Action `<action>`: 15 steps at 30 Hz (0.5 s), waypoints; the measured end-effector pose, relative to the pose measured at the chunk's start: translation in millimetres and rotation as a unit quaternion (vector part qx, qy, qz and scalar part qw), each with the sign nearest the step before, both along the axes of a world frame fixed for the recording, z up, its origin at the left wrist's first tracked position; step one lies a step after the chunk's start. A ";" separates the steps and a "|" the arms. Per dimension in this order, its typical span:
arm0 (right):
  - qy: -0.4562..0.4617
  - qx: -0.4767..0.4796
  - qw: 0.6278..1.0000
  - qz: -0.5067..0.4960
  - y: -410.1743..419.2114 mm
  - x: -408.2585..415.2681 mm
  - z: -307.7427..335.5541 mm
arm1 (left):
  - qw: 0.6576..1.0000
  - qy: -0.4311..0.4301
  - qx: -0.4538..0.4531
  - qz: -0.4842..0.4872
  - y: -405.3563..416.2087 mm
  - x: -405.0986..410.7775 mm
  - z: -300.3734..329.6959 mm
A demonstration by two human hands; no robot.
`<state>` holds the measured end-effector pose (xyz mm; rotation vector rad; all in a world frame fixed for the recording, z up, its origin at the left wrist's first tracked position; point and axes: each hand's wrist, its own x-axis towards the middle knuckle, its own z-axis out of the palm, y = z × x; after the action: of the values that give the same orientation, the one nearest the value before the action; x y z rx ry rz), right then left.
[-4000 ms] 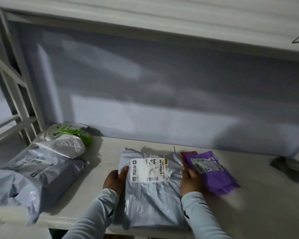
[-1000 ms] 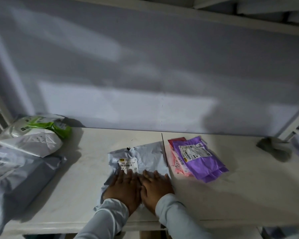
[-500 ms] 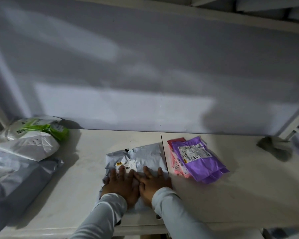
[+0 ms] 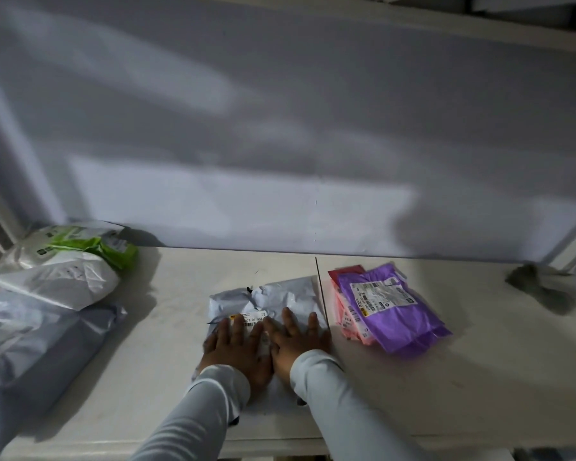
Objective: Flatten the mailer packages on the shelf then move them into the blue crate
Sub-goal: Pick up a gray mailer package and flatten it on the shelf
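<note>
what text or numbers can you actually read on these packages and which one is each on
"007-05 A58", partly covered by the fingers, on the white label of the grey mailer under the left hand and right hand.
Purple mailer: label with barcodes, print too blurred to read.
Pink mailer: label strip, unreadable.
Green and white mailer: small marks, too blurred.
Large grey mailers at left: labels unreadable.

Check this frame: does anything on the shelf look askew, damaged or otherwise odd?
Nothing alarming. The grey mailer under the left hand and right hand is crumpled, its label creased. The purple mailer lies skewed atop pink ones. A dark crumpled thing lies at far right; I cannot identify it.
</note>
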<state>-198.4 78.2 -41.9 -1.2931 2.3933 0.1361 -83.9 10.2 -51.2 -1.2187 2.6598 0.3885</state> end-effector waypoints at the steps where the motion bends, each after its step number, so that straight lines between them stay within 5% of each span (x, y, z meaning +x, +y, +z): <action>1: -0.001 -0.003 1.000 0.000 -2.0 -1.0 -1.1 | 1.000 0.004 0.002 0.003 -1.1 -0.7 -0.8; 15: 0.003 -0.039 0.999 -0.018 -18.2 -11.0 -6.5 | 0.999 0.039 -0.004 0.038 -19.9 -16.0 -8.6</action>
<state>-209.3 60.0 -48.4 -1.2851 2.4472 0.0355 -99.9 -9.7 -59.8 -1.3374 2.6867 0.4471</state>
